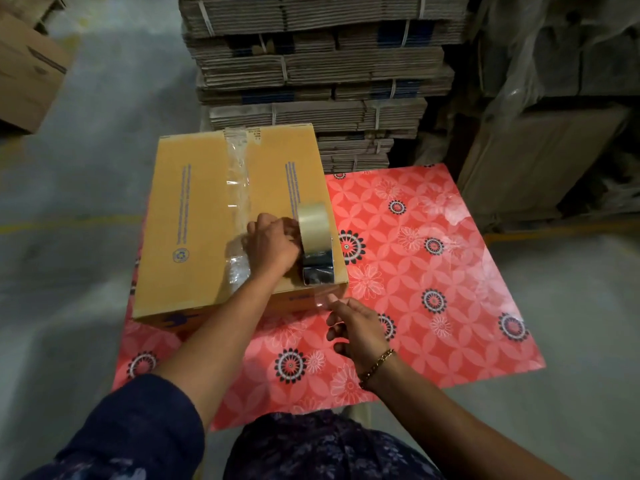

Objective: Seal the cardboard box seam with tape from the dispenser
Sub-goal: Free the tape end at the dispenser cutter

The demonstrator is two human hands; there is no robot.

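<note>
A closed tan cardboard box [194, 220] lies on a red flowered table cover. Clear tape [238, 174] runs along its middle seam from the far edge toward me. My left hand [272, 245] grips the tape dispenser [317, 251], whose clear roll stands upright at the box's near right corner. A strip of tape stretches from the dispenser down over the box's near edge. My right hand [356, 327] is just below that corner, its fingertips pinching the loose tape end [327, 299].
The red flowered table cover [433, 271] extends to the right of the box. Bundled stacks of flat cardboard [311, 64] rise behind the table. Another box [24, 71] sits on the floor at far left. Wrapped goods [554, 98] stand at right.
</note>
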